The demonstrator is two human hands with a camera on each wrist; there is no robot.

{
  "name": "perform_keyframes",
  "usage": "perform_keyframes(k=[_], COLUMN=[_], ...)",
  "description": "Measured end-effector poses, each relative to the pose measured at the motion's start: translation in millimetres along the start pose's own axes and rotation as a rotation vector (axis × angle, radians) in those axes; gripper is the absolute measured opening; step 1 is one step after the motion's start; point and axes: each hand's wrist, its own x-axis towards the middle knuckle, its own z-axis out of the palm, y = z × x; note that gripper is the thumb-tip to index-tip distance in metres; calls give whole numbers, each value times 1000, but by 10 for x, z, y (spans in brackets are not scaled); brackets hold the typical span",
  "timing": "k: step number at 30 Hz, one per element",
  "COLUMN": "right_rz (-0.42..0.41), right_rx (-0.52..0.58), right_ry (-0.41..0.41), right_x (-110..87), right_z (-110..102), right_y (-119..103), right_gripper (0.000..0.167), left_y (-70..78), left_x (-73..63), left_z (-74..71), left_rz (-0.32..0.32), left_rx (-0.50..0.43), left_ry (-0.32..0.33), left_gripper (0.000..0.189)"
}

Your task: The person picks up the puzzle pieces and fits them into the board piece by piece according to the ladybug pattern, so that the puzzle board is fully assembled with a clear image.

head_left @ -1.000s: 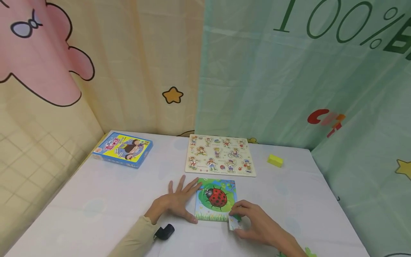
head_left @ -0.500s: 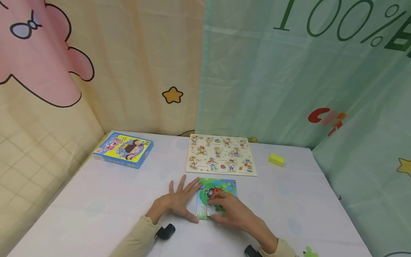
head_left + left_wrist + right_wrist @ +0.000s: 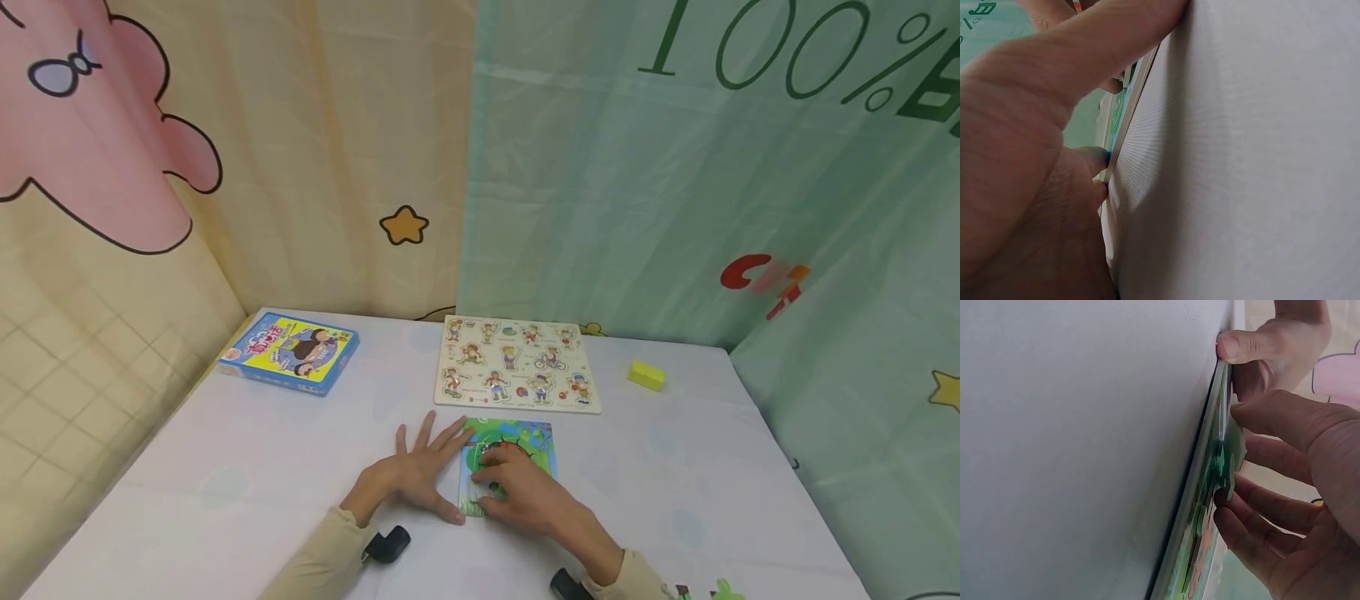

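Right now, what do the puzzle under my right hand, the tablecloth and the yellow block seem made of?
The puzzle: probably wood or fibreboard with a smooth print; its edge looks pale brown. The tablecloth: likely woven fabric, matte, with fine ribbing. The yellow block: painted wood, foam or plastic; no gloss shows, too small to tell.

Soft, even light fills the head view, the table (image 3: 300,446) around the puzzle (image 3: 536,434) pale. Beside the puzzle, the left wrist view shows a blurry shadow; the right wrist view is greyer.
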Motion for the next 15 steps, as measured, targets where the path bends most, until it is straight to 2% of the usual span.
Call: perform_keyframes(k=[15], right_rz=[10], right_rx=[-54], right_ry=[-2], right_x=[-25], right_z=[14], right_y=[-72], right_gripper=[29], left_y=[-12], left_x=[-2], left_z=[13], left_rz=[14], left_rx=[-4], left_ry=[13], left_gripper=[121])
